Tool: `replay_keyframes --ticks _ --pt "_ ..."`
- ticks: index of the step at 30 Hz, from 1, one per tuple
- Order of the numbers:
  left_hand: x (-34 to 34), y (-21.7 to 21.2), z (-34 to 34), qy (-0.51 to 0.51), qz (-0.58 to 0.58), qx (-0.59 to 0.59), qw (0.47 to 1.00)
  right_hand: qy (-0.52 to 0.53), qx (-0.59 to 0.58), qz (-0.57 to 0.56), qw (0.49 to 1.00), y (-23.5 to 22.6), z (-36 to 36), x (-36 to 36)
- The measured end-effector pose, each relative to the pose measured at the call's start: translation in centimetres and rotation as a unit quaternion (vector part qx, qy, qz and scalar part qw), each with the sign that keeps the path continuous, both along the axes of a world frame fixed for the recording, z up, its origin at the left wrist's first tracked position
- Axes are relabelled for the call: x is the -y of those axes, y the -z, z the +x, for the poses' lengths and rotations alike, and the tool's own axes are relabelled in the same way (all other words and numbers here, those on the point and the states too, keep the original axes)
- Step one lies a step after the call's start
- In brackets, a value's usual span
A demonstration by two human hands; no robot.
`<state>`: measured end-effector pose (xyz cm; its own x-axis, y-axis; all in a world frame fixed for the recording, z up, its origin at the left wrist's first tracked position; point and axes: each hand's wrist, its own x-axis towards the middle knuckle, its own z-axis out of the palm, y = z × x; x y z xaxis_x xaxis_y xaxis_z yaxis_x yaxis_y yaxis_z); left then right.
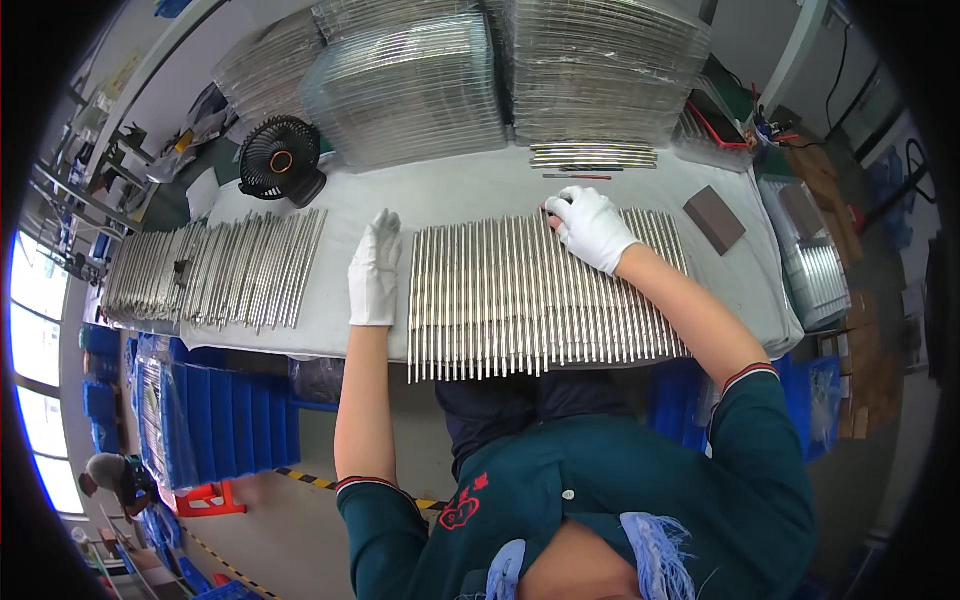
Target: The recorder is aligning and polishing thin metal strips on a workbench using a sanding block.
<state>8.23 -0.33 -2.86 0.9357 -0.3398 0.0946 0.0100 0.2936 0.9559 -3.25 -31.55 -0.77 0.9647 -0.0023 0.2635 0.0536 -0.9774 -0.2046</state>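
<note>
Rods (540, 295) lie in a row on the bench (460, 190), near ends overhanging its edge. Our left hand (375, 270) rests flat and open beside them; our right hand (590, 228) pinches far tips, its grip partly hidden by the glove

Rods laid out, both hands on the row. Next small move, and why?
Probably slide the right hand along the far ends of the rods to even them. The left hand lies flat against the row's left edge as a stop, while the near ends overhang the table unevenly.
</note>
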Motion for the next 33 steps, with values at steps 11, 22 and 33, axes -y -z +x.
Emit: replay_keyframes --ticks 11,22,33 --pt "-1.1 -0.8 -0.3 0.009 -0.177 -0.147 0.973 0.002 -0.015 -0.003 1.0 -0.4 0.1 -1.0" --pt "-1.8 -1.0 0.2 0.026 -0.221 -0.165 0.961 0.039 0.014 0.007 0.999 0.0 -4.1 6.0" --pt "-1.5 -1.2 -0.2 0.015 -0.205 -0.164 0.965 0.086 -0.006 -0.003 0.996 -0.4 -3.2 4.1"
